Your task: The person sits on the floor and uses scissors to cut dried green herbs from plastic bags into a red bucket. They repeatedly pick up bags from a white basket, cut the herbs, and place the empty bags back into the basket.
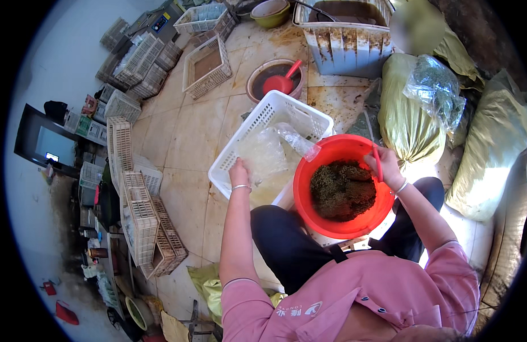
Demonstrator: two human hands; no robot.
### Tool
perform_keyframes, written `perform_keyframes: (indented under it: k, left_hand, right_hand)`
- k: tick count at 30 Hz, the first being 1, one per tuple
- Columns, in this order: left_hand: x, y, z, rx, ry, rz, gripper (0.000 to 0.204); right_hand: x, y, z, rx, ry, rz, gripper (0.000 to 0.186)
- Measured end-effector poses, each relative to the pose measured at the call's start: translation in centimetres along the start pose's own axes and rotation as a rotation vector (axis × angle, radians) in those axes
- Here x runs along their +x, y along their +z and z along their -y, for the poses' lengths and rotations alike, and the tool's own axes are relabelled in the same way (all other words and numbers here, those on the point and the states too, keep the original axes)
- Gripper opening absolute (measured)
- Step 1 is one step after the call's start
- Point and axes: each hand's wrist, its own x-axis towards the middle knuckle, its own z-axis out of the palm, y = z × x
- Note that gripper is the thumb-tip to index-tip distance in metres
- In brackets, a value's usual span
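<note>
Between my knees stands a red bucket (307, 200) with dark greenish-brown, grainy stuff (343, 191) in it. My right hand (385, 164) is at the bucket's right side, closed round a slim red handle (377, 163); I cannot make out what tool it belongs to. To the left, a white plastic basket (249, 129) with slotted walls holds clear plastic bags (263, 153). My left hand (240, 173) is over the basket's near left side, its fingers closed on the edge of a clear bag. One narrow bag (298, 142) reaches across to the bucket's rim.
Beyond the basket sits a round tub (256, 80) with a red dipper (279, 84). A large stained bin (346, 48) is at the back. Full yellow-green sacks (412, 114) line the right. Crates (139, 216) stack along the left; another crate (207, 67) lies on the tiled floor.
</note>
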Motion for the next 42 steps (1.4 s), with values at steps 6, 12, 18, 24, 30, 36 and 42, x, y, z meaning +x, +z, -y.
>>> perform_keyframes:
  k: [6,12,18,24,30,36,42]
  left_hand:
    - [-4.9,6.1,-1.5,-0.154,-0.422,0.322,0.020]
    - [-14.3,11.3,-0.8,-0.175,-0.683,0.636,0.023]
    - [-19.2,11.3,6.1,-0.366,-0.842,0.483,0.018]
    - [-23.1,10.7,7.3,-0.314,-0.965,0.527,0.028]
    - [-23.6,8.0,4.3,0.246,-0.165,0.646,0.025]
    - [-24.0,10.3,1.9,0.662,0.800,0.671,0.014]
    - [-21.4,9.6,1.9,0.559,0.842,0.592,0.007]
  right_hand:
    - [-3.3,2.9,3.7,-0.299,-0.441,0.040,0.019]
    - [-6.7,5.0,2.4,-0.419,-0.777,-0.030,0.022]
    - [-7.9,3.2,1.0,-0.592,-0.888,-0.084,0.020]
    - [-5.2,1.6,0.0,-0.525,-0.509,-0.078,0.016]
    - [-2.4,-0.2,-0.1,-0.425,-0.298,0.100,0.016]
    - [-2.0,2.2,0.4,-0.341,-0.314,0.239,0.021]
    - [-0.9,-2.5,-1.4,-0.224,-0.188,0.064,0.027]
